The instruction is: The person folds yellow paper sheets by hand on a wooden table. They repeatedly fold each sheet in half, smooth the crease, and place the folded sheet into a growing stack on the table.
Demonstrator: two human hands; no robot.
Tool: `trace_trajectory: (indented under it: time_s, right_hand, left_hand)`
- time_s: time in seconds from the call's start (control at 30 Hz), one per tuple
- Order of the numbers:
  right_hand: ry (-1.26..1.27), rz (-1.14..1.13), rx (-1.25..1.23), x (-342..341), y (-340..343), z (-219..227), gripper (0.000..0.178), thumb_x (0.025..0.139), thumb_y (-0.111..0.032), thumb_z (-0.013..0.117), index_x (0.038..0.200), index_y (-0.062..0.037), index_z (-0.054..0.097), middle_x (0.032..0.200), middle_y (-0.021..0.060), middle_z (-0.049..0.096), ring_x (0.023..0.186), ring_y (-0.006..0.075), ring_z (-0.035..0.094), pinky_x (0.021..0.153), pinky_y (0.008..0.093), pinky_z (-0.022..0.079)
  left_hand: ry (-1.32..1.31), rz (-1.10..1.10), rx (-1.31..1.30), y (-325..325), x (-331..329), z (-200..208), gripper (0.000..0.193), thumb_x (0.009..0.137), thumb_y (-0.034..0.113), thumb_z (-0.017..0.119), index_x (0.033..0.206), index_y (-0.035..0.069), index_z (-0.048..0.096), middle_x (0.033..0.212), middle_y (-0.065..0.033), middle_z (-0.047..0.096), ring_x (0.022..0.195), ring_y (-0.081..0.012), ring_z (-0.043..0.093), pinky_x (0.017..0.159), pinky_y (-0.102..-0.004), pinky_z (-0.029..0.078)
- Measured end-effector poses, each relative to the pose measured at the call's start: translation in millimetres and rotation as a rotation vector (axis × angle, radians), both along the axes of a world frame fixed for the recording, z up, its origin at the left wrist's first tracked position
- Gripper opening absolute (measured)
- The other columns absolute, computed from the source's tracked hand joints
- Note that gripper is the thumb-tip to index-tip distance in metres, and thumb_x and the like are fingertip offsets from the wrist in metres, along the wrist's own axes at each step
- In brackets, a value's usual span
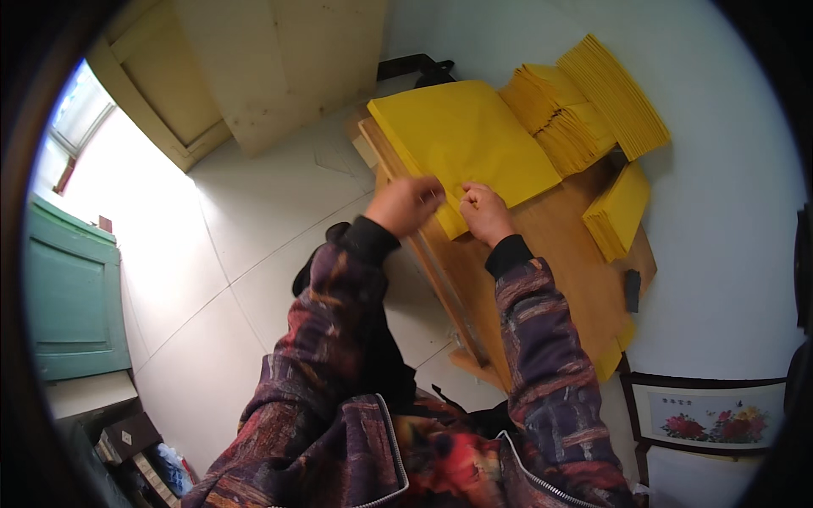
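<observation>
A broad, flat stack of yellow sheets (pixel 466 140) lies on a wooden table, its near corner between my hands. My left hand (pixel 408 206) is over the table's left edge, beside that corner, fingers curled together and slightly blurred. Just right of it, my right hand (pixel 485 213) is at the stack's near edge, with thumb and fingers pinched. Whatever either hand holds, if anything, is too small or hidden to make out. The fingertips point toward each other, with a small gap between the hands.
Folded yellow bundles (pixel 572 127) and a fanned yellow pile (pixel 614 97) stand behind, against the wall. Nearer on the wooden table (pixel 542 245) are a smaller yellow stack (pixel 618 212) and a dark block (pixel 633 291). A framed flower picture (pixel 711 415) is at lower right.
</observation>
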State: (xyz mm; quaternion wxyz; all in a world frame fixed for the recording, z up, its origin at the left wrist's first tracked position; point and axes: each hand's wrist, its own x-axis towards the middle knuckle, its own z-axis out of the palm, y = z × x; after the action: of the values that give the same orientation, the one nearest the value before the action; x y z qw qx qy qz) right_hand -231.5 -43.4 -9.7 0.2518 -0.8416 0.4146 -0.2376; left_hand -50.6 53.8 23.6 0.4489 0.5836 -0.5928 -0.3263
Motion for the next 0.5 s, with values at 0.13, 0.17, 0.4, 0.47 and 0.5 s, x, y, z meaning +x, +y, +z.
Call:
trace_trajectory:
  time_s: [0.13,0.17,0.4,0.47,0.5]
  right_hand:
    - [0.013,-0.016,0.083,0.8,2.5,8.0,0.017,0.08,-0.013,0.058,0.08,0.0029,0.064,0.12,0.0191,0.061,0.107,0.0354,0.058,0.093,0.0385,0.046]
    - [0.006,-0.02,0.094,0.6,3.9,9.7,0.017,0.08,-0.013,0.058,0.08,0.003,0.064,0.119,0.0194,0.061,0.107,0.0359,0.058,0.093,0.0388,0.046]
    - [-0.08,0.008,0.169,-1.6,6.4,11.0,0.014,0.082,-0.012,0.061,0.079,0.0012,0.061,0.117,0.0201,0.06,0.103,0.0357,0.057,0.09,0.0389,0.045]
    - [-0.077,-0.003,0.199,-1.9,6.8,12.1,0.014,0.085,-0.011,0.061,0.079,0.002,0.059,0.119,0.0185,0.058,0.101,0.0269,0.058,0.086,0.0325,0.045]
    - [-0.082,-0.014,0.213,-1.5,6.2,12.6,0.015,0.087,-0.01,0.06,0.08,0.0024,0.058,0.12,0.0177,0.057,0.1,0.0224,0.058,0.085,0.0292,0.045]
  left_hand:
    - [0.217,-0.12,0.221,-35.8,19.7,0.4,0.028,0.085,0.004,0.055,0.112,0.004,0.062,0.092,-0.0088,0.066,0.06,-0.0136,0.061,0.058,-0.0284,0.051]
    - [0.209,-0.171,0.289,-39.2,22.9,-2.5,0.032,0.085,0.003,0.054,0.116,0.005,0.06,0.093,-0.0062,0.065,0.061,-0.0112,0.059,0.057,-0.0264,0.05]
    - [0.396,-0.293,0.21,-59.5,40.1,-38.5,0.043,0.083,-0.006,0.052,0.124,0.006,0.057,0.139,-0.0053,0.049,0.068,-0.0091,0.06,0.057,-0.0225,0.049]
    - [0.273,-0.359,0.049,-64.4,38.3,-43.4,0.044,0.082,-0.007,0.055,0.124,0.005,0.056,0.143,-0.0057,0.045,0.079,-0.0116,0.061,0.064,-0.0231,0.051]
    - [0.182,-0.378,0.05,-67.6,36.0,-44.4,0.044,0.082,-0.007,0.056,0.124,0.005,0.056,0.144,-0.0059,0.044,0.085,-0.0128,0.062,0.067,-0.0234,0.052]
